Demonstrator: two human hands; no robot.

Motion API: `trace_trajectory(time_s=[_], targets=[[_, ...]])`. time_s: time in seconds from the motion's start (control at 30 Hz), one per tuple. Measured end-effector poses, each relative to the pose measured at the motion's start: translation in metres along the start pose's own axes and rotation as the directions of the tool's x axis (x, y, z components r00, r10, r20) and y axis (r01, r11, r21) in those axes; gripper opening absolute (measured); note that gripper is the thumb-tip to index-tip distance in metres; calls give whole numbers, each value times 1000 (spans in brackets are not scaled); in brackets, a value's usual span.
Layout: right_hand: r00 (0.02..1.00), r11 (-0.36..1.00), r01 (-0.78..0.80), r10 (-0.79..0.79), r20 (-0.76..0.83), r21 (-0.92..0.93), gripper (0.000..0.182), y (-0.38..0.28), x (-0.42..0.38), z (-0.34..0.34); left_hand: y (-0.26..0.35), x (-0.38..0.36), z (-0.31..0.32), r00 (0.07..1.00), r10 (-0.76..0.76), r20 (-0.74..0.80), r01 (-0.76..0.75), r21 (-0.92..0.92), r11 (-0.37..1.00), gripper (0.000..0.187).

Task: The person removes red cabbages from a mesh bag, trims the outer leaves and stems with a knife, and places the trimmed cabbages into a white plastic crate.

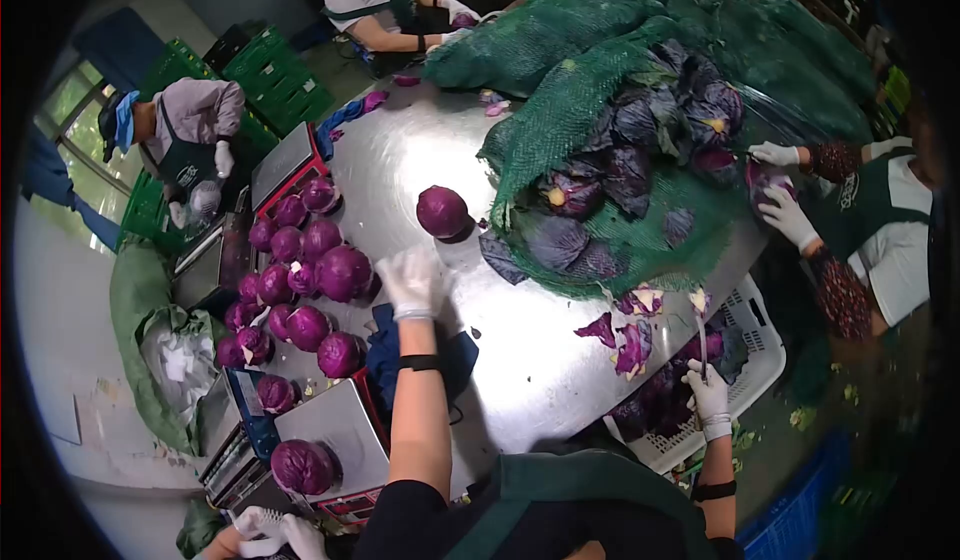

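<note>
My left hand (410,278), in a white glove, is over the metal table (540,360), right of the trimmed purple cabbages (344,274). Its fingers are smeared by motion. A single cabbage (442,212) sits just beyond it. My right hand (708,396), also gloved, is closed on a knife (703,332) with the blade pointing away from me. Beneath that hand is a white crate (765,345) with dark leaves in it. Cut purple leaves (632,348) lie at the table's edge near the knife.
A green net (560,110) spills untrimmed cabbages (630,120). Scales (335,430) stand at the left, one bearing a cabbage (303,467). Blue cloth (385,360) lies by my left forearm. Co-workers are at the left (190,140), far side (375,10), right (870,210) and lower left (270,530).
</note>
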State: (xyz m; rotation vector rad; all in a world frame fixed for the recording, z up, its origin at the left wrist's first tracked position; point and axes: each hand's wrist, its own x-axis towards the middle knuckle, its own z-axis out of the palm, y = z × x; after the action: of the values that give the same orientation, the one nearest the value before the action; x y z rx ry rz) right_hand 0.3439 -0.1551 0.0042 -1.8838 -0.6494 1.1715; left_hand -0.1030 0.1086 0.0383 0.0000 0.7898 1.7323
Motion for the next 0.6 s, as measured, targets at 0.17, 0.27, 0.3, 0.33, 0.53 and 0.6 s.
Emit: trace_trajectory(time_s=[0.17, 0.27, 0.3, 0.33, 0.53, 0.6], targets=[[988, 991, 99, -86, 127, -95, 30, -38, 14, 39, -91, 73, 1, 918, -396, -6, 259, 765, 590, 58], [960, 946, 253, -219, 174, -202, 26, -73, 26, 55, -110, 127, -1, 932, -316, 179, 93, 723, 685, 57], [961, 943, 256, -225, 161, -210, 26, -78, 38, 58, -103, 129, 7, 945, -303, 124, 86, 799, 596, 57], [943, 923, 296, -241, 229, -246, 27, -82, 51, 60, -98, 140, 8, 946, -320, 49, 163, 783, 601, 58], [767, 773, 620, -559, 315, -137, 32, -148, 119, 87, 9, 174, 4, 904, 425, -51, -291, 655, 697, 49], [870, 912, 401, -410, 275, 90, 38, -178, 141, 108, 25, 178, -4, 765, 638, -89, -405, 705, 583, 36]])
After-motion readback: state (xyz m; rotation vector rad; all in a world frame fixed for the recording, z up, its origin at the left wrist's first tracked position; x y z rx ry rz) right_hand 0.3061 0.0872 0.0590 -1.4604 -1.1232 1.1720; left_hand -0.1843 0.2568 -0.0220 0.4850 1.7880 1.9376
